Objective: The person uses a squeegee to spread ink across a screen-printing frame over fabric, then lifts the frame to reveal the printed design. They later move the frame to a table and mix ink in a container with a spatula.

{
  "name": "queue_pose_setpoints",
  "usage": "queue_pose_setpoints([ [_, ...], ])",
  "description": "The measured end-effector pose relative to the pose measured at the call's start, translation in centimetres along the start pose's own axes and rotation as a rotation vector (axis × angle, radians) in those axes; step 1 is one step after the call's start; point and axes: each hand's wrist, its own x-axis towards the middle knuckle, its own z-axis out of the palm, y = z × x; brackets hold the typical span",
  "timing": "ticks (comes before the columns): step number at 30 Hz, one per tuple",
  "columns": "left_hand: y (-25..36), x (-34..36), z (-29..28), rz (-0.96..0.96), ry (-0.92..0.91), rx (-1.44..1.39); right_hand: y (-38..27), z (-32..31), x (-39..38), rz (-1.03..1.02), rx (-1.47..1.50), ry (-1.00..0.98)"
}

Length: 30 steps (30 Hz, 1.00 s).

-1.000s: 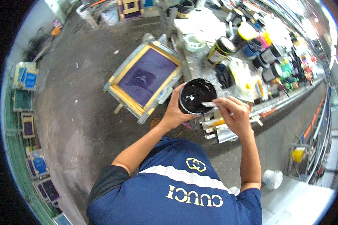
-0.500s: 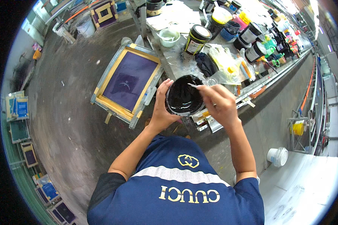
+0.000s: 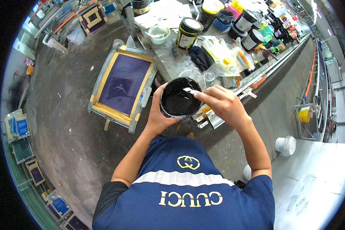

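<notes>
A round tub of glossy black ink (image 3: 178,102) is held up in front of me. My left hand (image 3: 160,115) is closed around its left side, thumb toward me. My right hand (image 3: 227,106) is closed in a pinch on a pale stirring stick (image 3: 190,91), whose far end goes into the ink and is hidden there. Just beyond the tub, a clear plastic lid or dish (image 3: 196,76) and a small clear cup (image 3: 209,75) lie at the bench corner. A wood-framed printing screen with purple mesh (image 3: 120,84) stands to the left.
The bench (image 3: 168,61) carries a black-lidded jar (image 3: 189,33), a pale green bowl (image 3: 159,34), a black cloth (image 3: 200,58), yellowish gloves (image 3: 214,49) and several ink pots. A grey bucket (image 3: 75,33) stands far left; a white bucket (image 3: 285,145) lies at right.
The stick has swung round in the tub and more of it shows above the ink. Tub and hands sit slightly further left in view, and the whole scene has shifted a little.
</notes>
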Motion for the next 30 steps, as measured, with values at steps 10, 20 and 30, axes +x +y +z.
queue_pose_setpoints([
  [10,0.4,0.4,1.4,-0.013,-0.073,-0.022,-0.1,1.3,-0.1,0.221,0.196,0.197],
  [20,-0.3,0.7,1.9,-0.045,-0.073,-0.022,0.0,0.9,-0.6,0.254,0.156,0.222],
  [30,-0.5,0.8,2.3,-0.053,-0.102,-0.057,-0.7,1.7,-0.8,0.294,0.141,0.273],
])
